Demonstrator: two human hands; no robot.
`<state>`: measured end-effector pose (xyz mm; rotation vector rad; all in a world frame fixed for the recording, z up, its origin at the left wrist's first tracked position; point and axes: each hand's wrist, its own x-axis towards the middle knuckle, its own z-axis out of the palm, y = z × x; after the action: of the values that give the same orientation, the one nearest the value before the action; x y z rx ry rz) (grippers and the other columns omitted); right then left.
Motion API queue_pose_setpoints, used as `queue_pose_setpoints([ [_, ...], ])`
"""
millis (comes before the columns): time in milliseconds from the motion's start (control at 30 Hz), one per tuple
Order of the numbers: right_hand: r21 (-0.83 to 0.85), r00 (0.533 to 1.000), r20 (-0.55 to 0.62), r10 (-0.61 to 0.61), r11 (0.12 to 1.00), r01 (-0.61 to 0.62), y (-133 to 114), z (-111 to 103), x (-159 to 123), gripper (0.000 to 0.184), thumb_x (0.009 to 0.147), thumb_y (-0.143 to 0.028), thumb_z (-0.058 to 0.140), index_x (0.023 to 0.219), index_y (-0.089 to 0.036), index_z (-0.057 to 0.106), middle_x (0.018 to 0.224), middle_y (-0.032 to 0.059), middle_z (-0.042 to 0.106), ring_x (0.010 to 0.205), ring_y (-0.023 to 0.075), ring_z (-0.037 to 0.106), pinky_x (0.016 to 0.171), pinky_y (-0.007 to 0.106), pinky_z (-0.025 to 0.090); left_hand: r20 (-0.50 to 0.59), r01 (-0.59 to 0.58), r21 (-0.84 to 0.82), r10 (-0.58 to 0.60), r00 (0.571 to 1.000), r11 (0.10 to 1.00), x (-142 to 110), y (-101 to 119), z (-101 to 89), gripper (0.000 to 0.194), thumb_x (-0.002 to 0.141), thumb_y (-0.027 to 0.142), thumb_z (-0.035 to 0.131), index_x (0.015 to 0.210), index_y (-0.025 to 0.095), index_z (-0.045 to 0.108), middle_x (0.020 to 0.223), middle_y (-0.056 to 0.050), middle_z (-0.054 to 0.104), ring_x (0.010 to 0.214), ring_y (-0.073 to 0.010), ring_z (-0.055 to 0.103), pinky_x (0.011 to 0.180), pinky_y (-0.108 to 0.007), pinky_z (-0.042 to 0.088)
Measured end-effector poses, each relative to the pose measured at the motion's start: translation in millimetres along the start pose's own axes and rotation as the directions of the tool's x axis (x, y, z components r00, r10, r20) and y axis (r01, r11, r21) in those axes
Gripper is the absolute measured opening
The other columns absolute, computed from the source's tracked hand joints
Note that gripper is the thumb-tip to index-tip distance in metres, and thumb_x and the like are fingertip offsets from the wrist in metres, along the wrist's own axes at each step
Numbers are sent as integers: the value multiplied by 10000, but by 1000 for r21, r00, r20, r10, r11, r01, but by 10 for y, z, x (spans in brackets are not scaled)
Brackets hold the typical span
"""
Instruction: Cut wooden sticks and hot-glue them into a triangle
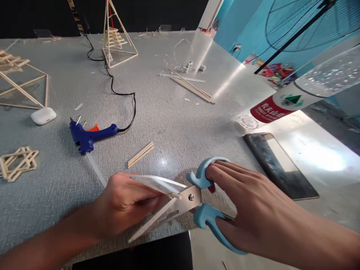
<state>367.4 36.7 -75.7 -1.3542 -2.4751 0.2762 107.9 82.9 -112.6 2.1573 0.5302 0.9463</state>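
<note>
My right hand grips blue-handled scissors, fingers through one loop and thumb in the other, with the blades spread apart. My left hand is closed on a thin wooden stick, whose short end pokes out between the blades close to the pivot. Most of the stick is hidden behind the hand and the upper blade. Just beyond my left hand lie a few short cut sticks, side by side on the table.
A blue glue gun with a cord lies to the left, near a white earbud case and a star-shaped stick frame. Stick pyramids stand behind. Longer sticks lie farther back. A phone and water bottle are on the right.
</note>
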Motion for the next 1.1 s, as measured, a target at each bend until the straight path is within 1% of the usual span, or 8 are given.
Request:
queue_pose_setpoints([
  [133, 11, 999, 29, 20, 1000, -21, -15, -14, -27, 168, 739, -207, 585, 884, -223, 501, 756, 37, 600, 649, 185, 568, 594, 321, 484, 5, 22, -10, -22, 1000, 1000, -15, 4, 3, 158, 950, 119, 628, 823, 154, 715, 628, 34, 680, 479, -35, 573, 482, -128, 427],
  [267, 9, 999, 29, 40, 999, -41, 1, 0, -63, 188, 740, -215, 582, 910, -224, 502, 786, 49, 609, 666, 195, 577, 590, 331, 494, 15, 42, -44, -41, 999, 998, -16, 20, 11, 126, 946, 113, 633, 870, 144, 729, 686, 14, 723, 535, -47, 630, 481, -113, 446],
  [400, -16, 1000, 7, 22, 1000, -22, 4, 23, -71, 202, 743, -222, 574, 924, -229, 483, 792, 57, 604, 665, 200, 572, 572, 334, 485, 13, 67, -45, -66, 998, 997, -23, 24, 9, 96, 928, 113, 661, 867, 146, 727, 773, 9, 768, 486, -27, 600, 434, -112, 428],
  [500, -30, 1000, -2, 11, 999, -12, -10, 30, -64, 194, 752, -221, 567, 918, -234, 470, 785, 54, 599, 656, 199, 569, 566, 333, 483, 7, 39, -14, -38, 999, 999, -23, 9, 12, 139, 941, 125, 641, 842, 169, 728, 693, 28, 741, 490, -43, 616, 457, -128, 458],
  [633, -24, 1000, 0, 27, 999, -27, -16, 20, -59, 195, 737, -225, 568, 901, -239, 465, 776, 48, 599, 661, 202, 576, 577, 335, 491, -5, 4, -6, -4, 1000, 1000, -15, 2, 21, 125, 935, 125, 650, 839, 159, 721, 717, 24, 754, 460, -41, 585, 488, -144, 485],
  [833, -22, 1000, 0, 31, 999, -31, -14, 1, -56, 211, 714, -211, 573, 902, -234, 480, 778, 51, 609, 666, 204, 581, 575, 335, 496, 0, -5, -23, 5, 1000, 1000, 1, 12, 15, 133, 935, 98, 640, 837, 140, 719, 689, 21, 733, 478, -36, 587, 445, -139, 426],
  [933, -17, 999, 9, 36, 999, -35, -22, -4, -52, 204, 715, -214, 577, 895, -231, 483, 776, 49, 610, 664, 200, 579, 578, 335, 501, -25, -20, -25, 19, 1000, 999, -1, 0, 18, 161, 942, 119, 639, 808, 145, 723, 645, 28, 706, 477, -39, 581, 453, -143, 428],
  [1100, -28, 999, 19, 38, 999, -38, -25, -17, -42, 185, 739, -239, 586, 892, -226, 482, 770, 48, 600, 662, 201, 575, 561, 340, 506, -24, -21, -63, 20, 1000, 998, -19, -18, 33, 166, 943, 112, 630, 804, 138, 717, 665, 18, 706, 483, -40, 568, 459, -147, 424],
])
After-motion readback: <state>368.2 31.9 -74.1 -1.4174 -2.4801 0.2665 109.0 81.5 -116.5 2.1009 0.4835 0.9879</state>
